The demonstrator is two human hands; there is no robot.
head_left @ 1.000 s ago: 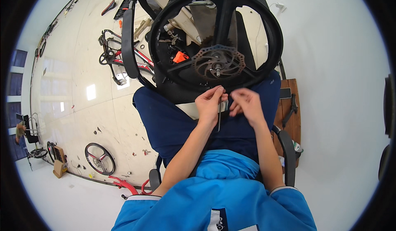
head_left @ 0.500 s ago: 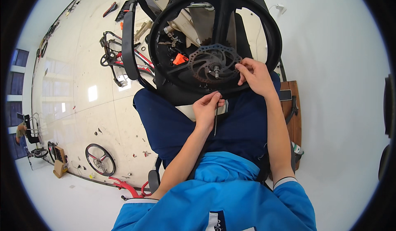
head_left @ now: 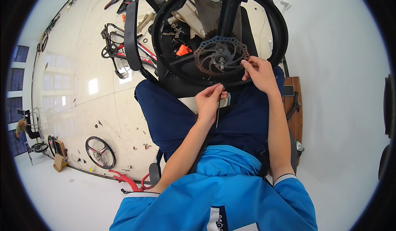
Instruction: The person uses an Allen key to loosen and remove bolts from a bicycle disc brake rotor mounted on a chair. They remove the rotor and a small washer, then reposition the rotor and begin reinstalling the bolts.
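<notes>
A black spoked wheel (head_left: 281, 33) lies across a chair in front of me, with a perforated brake rotor (head_left: 205, 57) around its hub axle (head_left: 222, 63). My left hand (head_left: 210, 101) is closed on a thin dark rod (head_left: 218, 111) below the rim, thumb and forefinger at its top. My right hand (head_left: 258, 72) pinches the rotor's right edge. An orange item (head_left: 183, 50) and small metal parts sit behind the spokes.
A bicycle frame (head_left: 119, 53), a smaller wheel (head_left: 100, 151), a red frame (head_left: 128, 180) and scattered parts lie on the tiled floor (head_left: 82, 107). A wooden board (head_left: 295, 119) is at my right, a white wall (head_left: 338, 107) beyond. A person (head_left: 21, 128) is at far left.
My right hand has moved up and right from beside my left hand to the rotor's edge. My left hand still holds the rod. The view has shifted slightly.
</notes>
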